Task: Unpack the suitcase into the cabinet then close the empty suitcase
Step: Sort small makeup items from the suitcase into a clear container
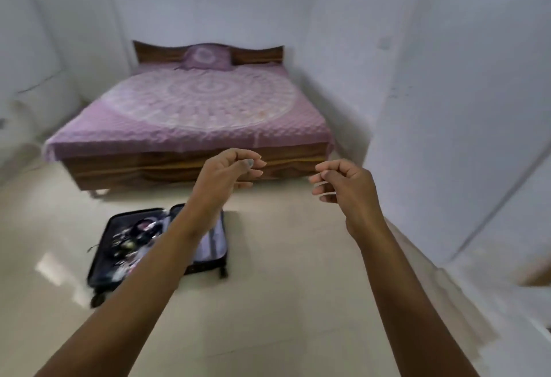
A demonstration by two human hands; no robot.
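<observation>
So the suitcase (125,245) is lying open on the floor (283,257), lower left of the frame. One half is full of a jumble of dark stuff, and the left forearm cuts across the other half. Both hands are up mid-frame, apart, holding nothing. The left hand (226,174) and right hand (346,183) have their fingers (256,165) loosely curled. Behind them, upper centre, there's a wooden bed (193,108) with a purple sheet and matching pillow (207,56).

dark suitcase (134,245) lies open on the floor, still packed.
</observation>
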